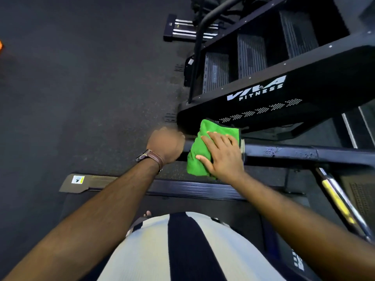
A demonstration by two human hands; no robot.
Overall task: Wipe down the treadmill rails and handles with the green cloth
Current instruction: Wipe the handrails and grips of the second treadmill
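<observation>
The green cloth (pixel 199 151) lies draped over the black treadmill handrail (pixel 304 154), near its left end. My right hand (pixel 222 157) lies flat on the cloth with fingers spread, pressing it onto the rail. My left hand (pixel 165 146), a brown-strapped watch on its wrist, grips the very end of the same rail just left of the cloth; its fingers are hidden and the hand is blurred. Small droplets or specks show on the rail to the right of the cloth.
A black stair-climber machine (pixel 263 88) marked VIVA FITNESS stands just beyond the rail. The treadmill side rail (pixel 182 188) and belt lie below my arms. A yellow-marked strut (pixel 334 199) runs down at the right. Dark rubber floor (pixel 81 88) spreads to the left.
</observation>
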